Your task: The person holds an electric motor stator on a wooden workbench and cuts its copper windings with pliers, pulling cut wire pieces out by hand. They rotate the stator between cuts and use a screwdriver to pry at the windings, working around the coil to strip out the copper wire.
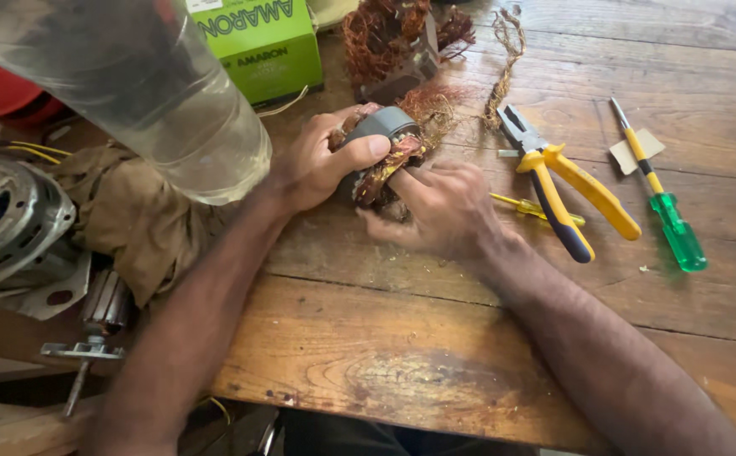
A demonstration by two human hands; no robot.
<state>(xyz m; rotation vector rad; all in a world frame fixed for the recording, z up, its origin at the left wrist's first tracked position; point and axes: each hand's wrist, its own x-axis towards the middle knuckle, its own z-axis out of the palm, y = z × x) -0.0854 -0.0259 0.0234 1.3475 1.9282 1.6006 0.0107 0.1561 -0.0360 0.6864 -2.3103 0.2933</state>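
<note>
Both forearms are bare from the elbow down: no sleeves, no gloves, no watch, bracelet or wrist strap. The left hand (313, 165) and right hand (440, 207) carry no rings that can be made out. Fine dark hair runs along the forearms. Short, unpainted nails show on the left thumb and fingers.
</note>
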